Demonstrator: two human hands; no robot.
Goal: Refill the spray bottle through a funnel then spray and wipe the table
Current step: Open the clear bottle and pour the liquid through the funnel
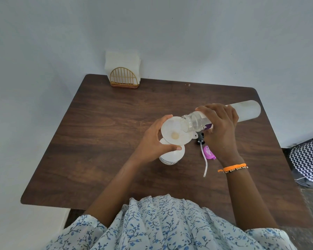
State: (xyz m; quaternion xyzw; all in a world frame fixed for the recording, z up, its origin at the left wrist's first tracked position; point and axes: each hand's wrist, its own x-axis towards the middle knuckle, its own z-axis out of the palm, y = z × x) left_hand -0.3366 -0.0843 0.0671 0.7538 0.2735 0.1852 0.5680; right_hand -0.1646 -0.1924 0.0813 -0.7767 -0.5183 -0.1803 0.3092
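A white funnel (175,131) sits in the mouth of a white spray bottle (172,156) standing mid-table. My left hand (154,141) curls around the funnel's rim, thumb at the front, fingers behind. My right hand (220,123) grips a clear, frosted refill bottle (246,110), tipped nearly flat with its open neck (189,123) over the funnel's right edge. The spray head (201,138), black with a purple trigger (208,151) and a clear dip tube (205,166), lies on the table just right of the spray bottle, below my right hand.
The dark wooden table (107,141) stands against a pale wall. A gold wire holder with white napkins (124,73) stands at the far left edge. A zigzag-patterned fabric (307,159) lies off the table's right side.
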